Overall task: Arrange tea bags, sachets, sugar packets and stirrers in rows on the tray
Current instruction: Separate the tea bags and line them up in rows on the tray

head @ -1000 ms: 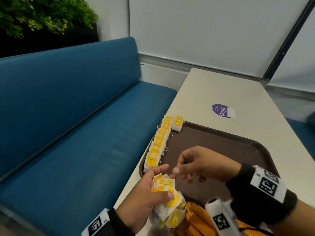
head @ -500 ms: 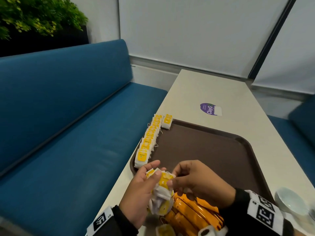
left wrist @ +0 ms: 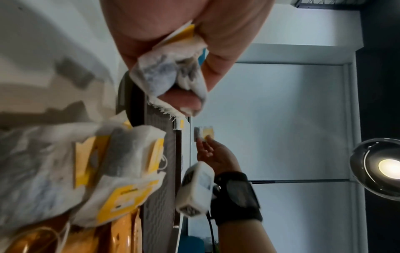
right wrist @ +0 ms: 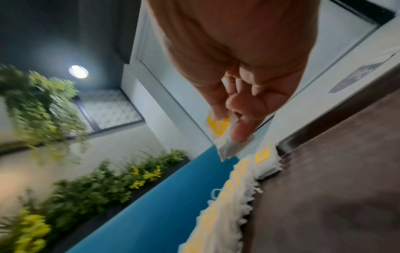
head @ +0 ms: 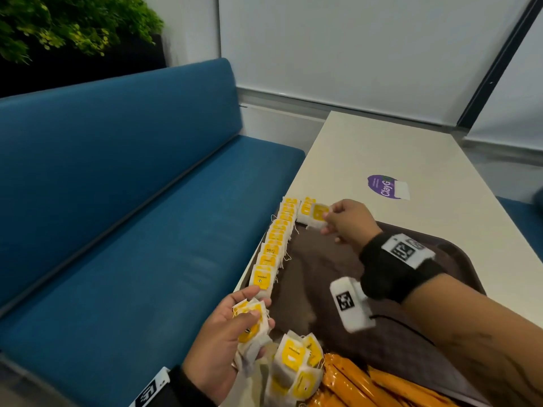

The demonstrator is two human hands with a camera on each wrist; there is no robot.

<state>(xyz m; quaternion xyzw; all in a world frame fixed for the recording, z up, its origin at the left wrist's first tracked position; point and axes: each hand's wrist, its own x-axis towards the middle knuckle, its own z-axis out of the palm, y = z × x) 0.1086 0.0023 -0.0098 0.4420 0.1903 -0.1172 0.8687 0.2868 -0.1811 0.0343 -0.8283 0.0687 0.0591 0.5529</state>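
Observation:
A brown tray (head: 458,254) lies on the white table. A row of yellow-tagged tea bags (head: 274,245) runs along its left rim. My right hand (head: 329,218) pinches a single tea bag (head: 316,215) at the tray's far left corner, beside the first bag of a second row (head: 306,207); the same tea bag (right wrist: 229,137) hangs from my fingertips just above the row. My left hand (head: 244,321) grips a bunch of tea bags (head: 251,323) at the near left corner, seen as a crumpled bunch (left wrist: 171,75) close up. More loose tea bags (head: 293,365) and orange sachets (head: 367,386) lie at the near edge.
A blue bench seat (head: 132,230) runs along the table's left side. A purple sticker (head: 385,186) sits on the table (head: 411,148) beyond the tray. Green plants (head: 67,24) stand behind the bench back. The tray's brown middle (right wrist: 346,171) shows bare surface.
My right hand took one tea bag from the left hand's bunch and carried it forward to the tray's far left corner. The left hand stayed near the front, still holding its bunch.

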